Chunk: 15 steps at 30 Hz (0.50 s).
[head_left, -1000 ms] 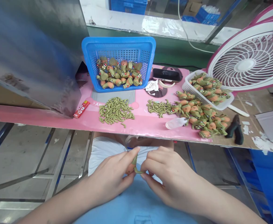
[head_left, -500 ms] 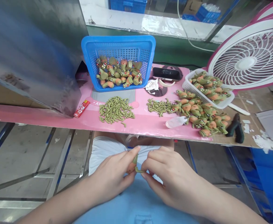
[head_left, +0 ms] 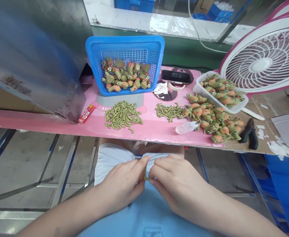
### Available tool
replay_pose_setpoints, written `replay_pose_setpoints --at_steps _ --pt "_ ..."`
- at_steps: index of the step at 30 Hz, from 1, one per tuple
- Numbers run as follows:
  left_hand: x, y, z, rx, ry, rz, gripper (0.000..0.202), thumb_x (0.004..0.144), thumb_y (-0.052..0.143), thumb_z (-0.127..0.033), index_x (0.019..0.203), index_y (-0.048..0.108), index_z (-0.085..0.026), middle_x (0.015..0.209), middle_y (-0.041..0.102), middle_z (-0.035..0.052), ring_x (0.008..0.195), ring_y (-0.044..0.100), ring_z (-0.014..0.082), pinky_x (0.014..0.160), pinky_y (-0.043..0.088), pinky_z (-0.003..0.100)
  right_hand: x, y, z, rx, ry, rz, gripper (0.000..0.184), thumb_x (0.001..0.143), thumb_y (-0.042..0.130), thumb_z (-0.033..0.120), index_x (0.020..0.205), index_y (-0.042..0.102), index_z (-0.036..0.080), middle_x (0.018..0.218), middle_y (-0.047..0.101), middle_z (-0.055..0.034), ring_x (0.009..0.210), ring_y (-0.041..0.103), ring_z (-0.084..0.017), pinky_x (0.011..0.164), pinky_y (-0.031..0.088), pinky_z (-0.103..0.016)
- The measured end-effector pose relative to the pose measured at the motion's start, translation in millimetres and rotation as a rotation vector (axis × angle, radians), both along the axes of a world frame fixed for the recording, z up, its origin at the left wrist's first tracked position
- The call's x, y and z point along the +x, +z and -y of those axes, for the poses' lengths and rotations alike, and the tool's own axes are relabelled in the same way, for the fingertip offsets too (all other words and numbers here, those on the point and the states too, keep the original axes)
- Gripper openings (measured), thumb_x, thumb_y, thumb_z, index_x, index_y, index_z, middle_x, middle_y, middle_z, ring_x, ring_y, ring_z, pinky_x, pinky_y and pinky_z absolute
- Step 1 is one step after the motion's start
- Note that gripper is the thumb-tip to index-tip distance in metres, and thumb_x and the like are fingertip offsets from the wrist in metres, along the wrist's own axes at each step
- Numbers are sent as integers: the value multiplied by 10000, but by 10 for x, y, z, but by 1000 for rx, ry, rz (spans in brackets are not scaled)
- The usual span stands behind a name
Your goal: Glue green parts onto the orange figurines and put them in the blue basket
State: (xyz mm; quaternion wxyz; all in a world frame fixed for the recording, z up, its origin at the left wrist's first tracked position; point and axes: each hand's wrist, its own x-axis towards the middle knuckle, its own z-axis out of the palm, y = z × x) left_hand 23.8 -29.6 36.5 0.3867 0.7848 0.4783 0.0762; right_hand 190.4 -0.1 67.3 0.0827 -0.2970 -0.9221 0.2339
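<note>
Over my lap, my left hand (head_left: 123, 182) is closed on a small green and orange figurine (head_left: 144, 171), mostly hidden behind the fingers. My right hand (head_left: 180, 184) pinches a small curved green piece (head_left: 147, 178), which looks like an arm, and its free end meets the figurine's side. Whether the two are joined I cannot tell. On the pink table edge ahead lie a large heap of similar green pieces (head_left: 123, 115) and a smaller heap (head_left: 168, 112). To the right is a pile of figurines (head_left: 207, 117) with a translucent squeeze bottle (head_left: 186, 127) beside it.
A blue basket (head_left: 125, 41) of armless-looking figurines stands at the back, with a phone (head_left: 176, 77) to its right. Farther right are a white basket (head_left: 200, 86) of figurines, a fan (head_left: 260, 65) and a black-handled tool (head_left: 249, 135). A red packet (head_left: 86, 114) lies by the metal box (head_left: 40, 56).
The left fingers have turned slightly, so less of the figurine's orange part shows. The green piece stays pinched at its side, and my hands are slightly closer together.
</note>
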Motion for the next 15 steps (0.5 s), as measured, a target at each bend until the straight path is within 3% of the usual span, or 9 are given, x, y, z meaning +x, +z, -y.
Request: replay_pose_setpoints --at_steps 6,10,13,15 --pt "14 -14 11 -17 1 -32 573 694 350 -85 1266 348 -129 818 580 64 738 568 200 643 481 321 -18 -19 6 7 29 5 159 803 418 51 712 522 130 658 533 -26 586 454 -141 548 289 -285" --pt "-1 -34 23 21 22 90 538 703 357 -98 1239 365 -147 817 582 53 719 565 186 642 474 303 44 72 -34 -40 27 -11 116 807 479 60 787 553 147 714 561 -19 646 492 -143 578 325 -277" --pt "-30 -15 16 48 77 259 564 747 379 -115 1294 257 -170 828 595 30 743 568 173 674 466 288 148 104 -116 -123 -38 -141 45 857 523 212 884 546 184 727 556 1 651 495 -125 581 354 -247" --pt "-49 15 10 60 107 340 650 771 403 -110 1343 109 -201 735 575 -22 691 557 148 656 455 256 183 47 -167 -209 -150 -281 190 892 468 363 912 509 179 715 531 4 632 482 -110 570 367 -223"
